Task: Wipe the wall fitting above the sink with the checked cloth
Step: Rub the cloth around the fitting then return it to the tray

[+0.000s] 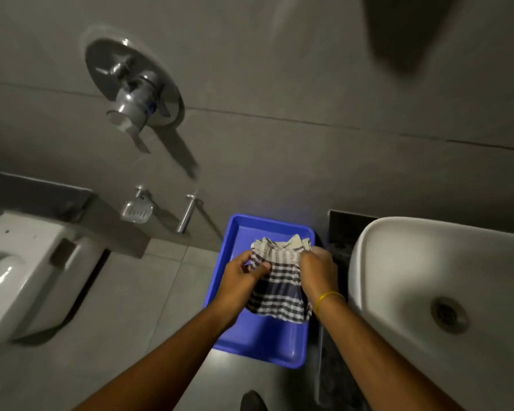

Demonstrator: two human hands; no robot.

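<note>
The checked cloth (pixel 279 280), white with dark stripes, hangs bunched between both hands over a blue tray (pixel 267 345). My left hand (pixel 244 274) pinches its left edge. My right hand (pixel 318 268), with a yellow band on the wrist, grips its right edge. A round chrome wall fitting (pixel 134 87) with a lever handle sits high on the grey tiled wall at the upper left, well away from both hands. The white sink (pixel 428 262) is at the right.
A white toilet (pixel 18 268) stands at the left below a grey ledge. A chrome soap dish (pixel 136 211) and a chrome spout (pixel 187 213) stick out of the wall below the fitting. A dark shape (pixel 404 31) hangs on the wall at the top right.
</note>
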